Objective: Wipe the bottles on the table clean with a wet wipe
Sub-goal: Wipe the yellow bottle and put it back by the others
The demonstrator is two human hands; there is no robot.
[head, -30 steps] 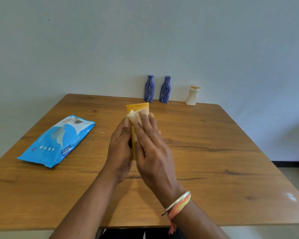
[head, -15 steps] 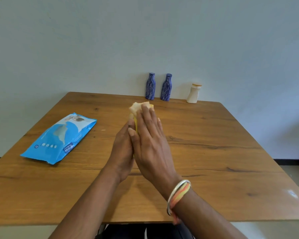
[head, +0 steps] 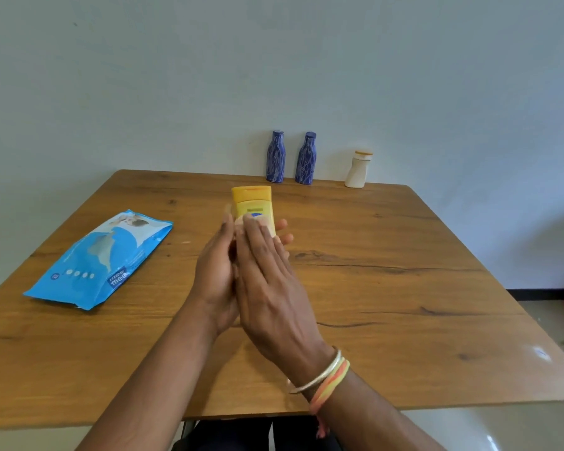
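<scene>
Gripping a flat yellow bottle (head: 254,203), left hand (head: 216,275); right hand (head: 267,281) straight-fingered presses wipe (head: 240,222).

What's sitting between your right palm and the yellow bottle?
In the head view, a wet wipe lies pressed under the right hand against the yellow bottle.

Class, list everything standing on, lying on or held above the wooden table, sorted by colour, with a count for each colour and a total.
Dark blue bottles: 2
White bottle: 1
Yellow bottle, held in the left hand: 1
Pale wet wipe, under the right hand: 1
Light blue wipes packet: 1
Total: 6
</scene>
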